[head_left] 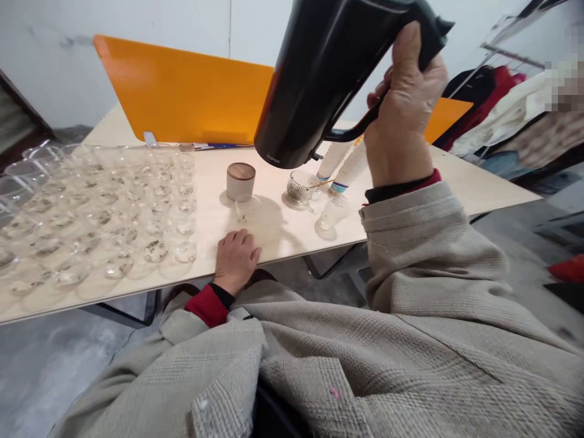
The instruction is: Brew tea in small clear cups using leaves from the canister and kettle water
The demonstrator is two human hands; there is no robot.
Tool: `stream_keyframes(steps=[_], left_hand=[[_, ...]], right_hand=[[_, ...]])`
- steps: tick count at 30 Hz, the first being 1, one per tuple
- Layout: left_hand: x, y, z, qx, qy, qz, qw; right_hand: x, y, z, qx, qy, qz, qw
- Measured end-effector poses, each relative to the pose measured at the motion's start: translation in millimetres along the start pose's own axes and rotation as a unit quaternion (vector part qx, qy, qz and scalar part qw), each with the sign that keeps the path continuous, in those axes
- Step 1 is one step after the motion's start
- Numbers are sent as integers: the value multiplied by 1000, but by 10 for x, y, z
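Observation:
My right hand [404, 106] grips the handle of a big black thermos jug [328, 73], held up in the air and tilted over the table. Below the jug stand a white jar with a wooden lid [240, 180], a small glass cup [249, 208] and a glass cup with a metal strainer [302, 185]. My left hand [236, 258] rests on the table's front edge with its fingers curled down, just in front of the small glass cup, holding nothing that I can see.
Several rows of small clear glass cups [100, 207] fill the left of the pale table [460, 176]. An orange divider panel [182, 94] stands at the back. A stack of paper cups [347, 167] lies on its side; another glass [332, 214] stands near it. Clothing hangs at right.

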State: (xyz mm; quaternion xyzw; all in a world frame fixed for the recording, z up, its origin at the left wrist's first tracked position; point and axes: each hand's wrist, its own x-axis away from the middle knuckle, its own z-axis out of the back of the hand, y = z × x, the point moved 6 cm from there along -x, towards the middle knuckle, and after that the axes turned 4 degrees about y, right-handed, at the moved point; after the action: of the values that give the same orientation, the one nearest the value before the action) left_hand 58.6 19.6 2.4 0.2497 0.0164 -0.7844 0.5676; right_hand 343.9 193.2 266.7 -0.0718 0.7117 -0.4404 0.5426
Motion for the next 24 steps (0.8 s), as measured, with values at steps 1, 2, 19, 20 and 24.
stream_keyframes(steps=[1,2,19,20,24], left_hand=[[1,-9,-6,7,2,-1,1000],[3,-26,-14,17,5,0,1000],[-83,701,216,693,-8,35,720],[-107,731,201,708,-13,49,704],[-158,786,96,743,-30,86,663]], right_hand=[[100,-151,130,-20,53,-2,998],[212,-313,241,-40,85,6,996],[1454,-1379,566,214,-161,88,959],[1444,-1360,542,235,-169,94,953],[1349,-1279,425,370,-179,123,903]])
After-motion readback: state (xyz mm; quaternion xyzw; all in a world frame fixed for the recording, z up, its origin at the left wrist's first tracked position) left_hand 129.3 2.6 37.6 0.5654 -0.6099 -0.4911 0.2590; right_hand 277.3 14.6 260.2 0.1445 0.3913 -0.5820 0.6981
